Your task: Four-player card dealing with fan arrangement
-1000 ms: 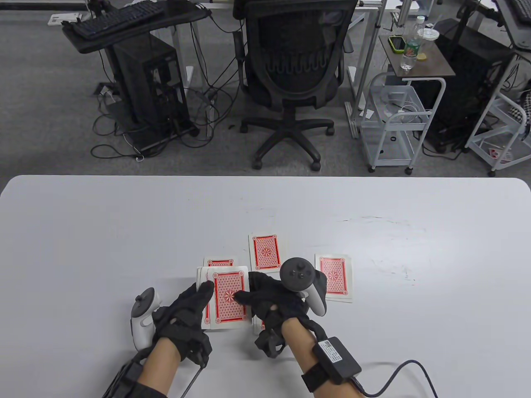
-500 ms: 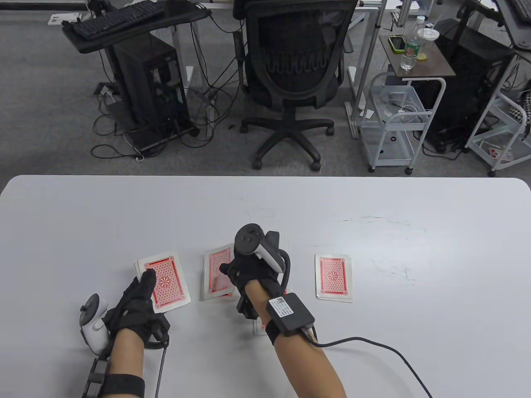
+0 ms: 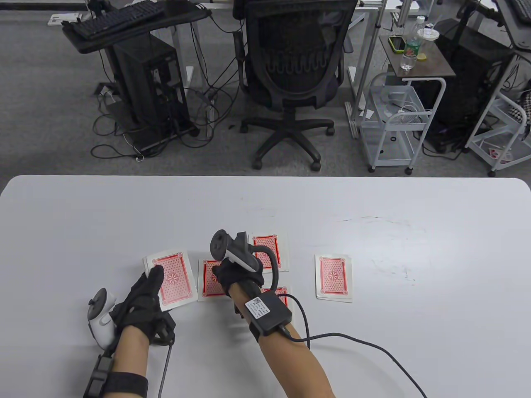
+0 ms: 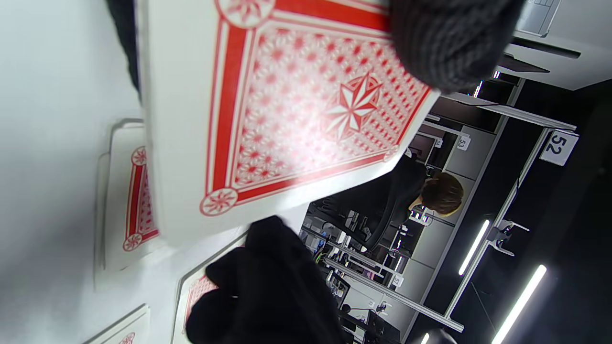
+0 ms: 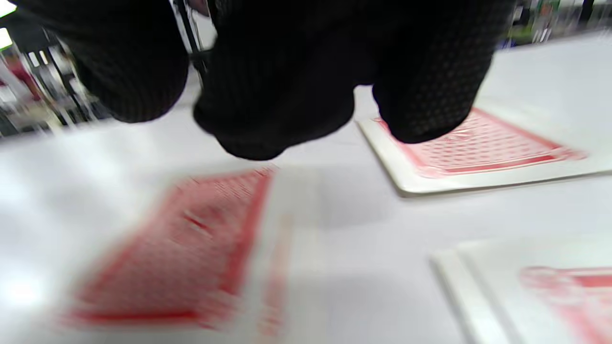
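Note:
Red-backed cards lie face down on the white table (image 3: 83, 215). My left hand (image 3: 151, 282) grips the remaining deck (image 3: 172, 278) at the left, thumb on its top card; the deck fills the left wrist view (image 4: 296, 110). My right hand (image 3: 220, 273) hovers over the left pile (image 3: 207, 286), fingers loose and holding nothing. In the right wrist view its fingertips (image 5: 267, 119) hang just above a blurred card (image 5: 191, 248). Other piles lie at the far middle (image 3: 267, 251), at the right (image 3: 334, 277), and near me (image 3: 283, 292), the last partly hidden by my right wrist.
A cable (image 3: 352, 340) trails from my right wrist across the table to the lower right. An office chair (image 3: 294, 83), a white cart (image 3: 394, 124) and computer desks stand on the floor beyond the far edge.
My right hand took the top card off the deck and carried it left to the left pile, where it now lies. My left hand moved the deck away to the left.

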Available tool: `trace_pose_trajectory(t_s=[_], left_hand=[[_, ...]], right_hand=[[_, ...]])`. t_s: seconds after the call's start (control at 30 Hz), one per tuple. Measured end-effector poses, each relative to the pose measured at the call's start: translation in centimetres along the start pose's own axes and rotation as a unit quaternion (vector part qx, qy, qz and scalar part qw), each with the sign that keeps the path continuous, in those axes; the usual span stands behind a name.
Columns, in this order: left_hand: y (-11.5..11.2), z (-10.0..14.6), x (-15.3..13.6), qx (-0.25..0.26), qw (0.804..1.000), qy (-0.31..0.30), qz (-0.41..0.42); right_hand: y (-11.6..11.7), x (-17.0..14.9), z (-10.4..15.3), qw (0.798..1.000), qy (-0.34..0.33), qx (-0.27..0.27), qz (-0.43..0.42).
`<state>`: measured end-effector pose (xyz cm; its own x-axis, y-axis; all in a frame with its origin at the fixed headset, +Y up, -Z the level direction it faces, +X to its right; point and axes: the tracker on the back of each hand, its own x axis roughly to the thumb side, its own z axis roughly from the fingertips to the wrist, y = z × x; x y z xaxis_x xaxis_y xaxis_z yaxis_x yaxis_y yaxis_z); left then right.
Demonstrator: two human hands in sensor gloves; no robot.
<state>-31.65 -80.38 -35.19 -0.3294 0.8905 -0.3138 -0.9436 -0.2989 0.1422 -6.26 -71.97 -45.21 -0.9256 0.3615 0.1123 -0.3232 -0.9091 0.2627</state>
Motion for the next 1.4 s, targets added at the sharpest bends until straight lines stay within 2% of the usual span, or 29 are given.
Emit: trace_pose_trajectory(t_s=[0.03,0.1,0.17,0.27,0.33,0.4,0.47,0.6,0.73,0.77,0.93,1.07,1.23,1.4], left_hand=[[-0.2,0.0,0.0,-0.002,1.0,-0.001,0.001],[-0.9,0.2,-0.1,-0.01,1.0,-0.005,0.005],[-1.6,0.4,-0.2,-0.021,1.0,-0.006,0.009],[-2.9,0.8,-0.4,-0.044,0.999,-0.008,0.014],[-3.9,1.0,-0.5,-0.058,0.998,-0.011,0.01],[-4.6,1.3,-0.8,-0.065,0.998,-0.015,0.009],[-4.9,1.4,-1.0,-0.062,0.998,-0.018,-0.009],[-5.2,1.3,-1.2,-0.075,0.997,-0.015,-0.019],[-5.3,1.3,-0.9,-0.079,0.997,-0.02,-0.011],[-5.2,1.3,-0.9,-0.071,0.997,-0.019,-0.008],[-3.8,1.2,-0.9,-0.046,0.999,-0.008,0.001],[-3.4,0.9,-0.8,-0.042,0.999,-0.009,0.006],[-3.1,0.8,-0.8,-0.041,0.999,-0.003,0.013],[-2.6,0.6,-0.7,-0.034,0.999,-0.004,0.013]], right_hand=[[-0.4,-0.1,0.3,0.999,-0.008,0.002,-0.037],[-1.2,-0.1,1.2,0.987,-0.07,0.018,-0.142],[-1.2,0.0,2.1,0.973,-0.099,0.059,-0.199],[-0.5,0.0,3.5,0.966,-0.131,0.085,-0.206],[0.0,-0.1,4.3,0.968,-0.142,0.071,-0.196],[0.4,-0.6,5.1,0.97,-0.123,0.016,-0.21],[0.4,-1.5,5.2,0.969,-0.121,-0.014,-0.214],[0.3,-3.1,4.9,0.963,-0.119,-0.021,-0.242],[0.0,-4.7,4.4,0.945,-0.112,0.005,-0.308],[-0.4,-5.2,4.3,0.944,-0.102,-0.01,-0.313],[-3.5,-8.0,2.5,0.957,-0.048,-0.074,-0.275],[-4.8,-9.7,0.1,0.975,0.014,-0.079,-0.208],[-3.8,-11.2,-3.4,0.991,0.105,-0.057,-0.06],[-1.6,-11.7,-5.5,0.98,0.158,-0.034,0.115]])
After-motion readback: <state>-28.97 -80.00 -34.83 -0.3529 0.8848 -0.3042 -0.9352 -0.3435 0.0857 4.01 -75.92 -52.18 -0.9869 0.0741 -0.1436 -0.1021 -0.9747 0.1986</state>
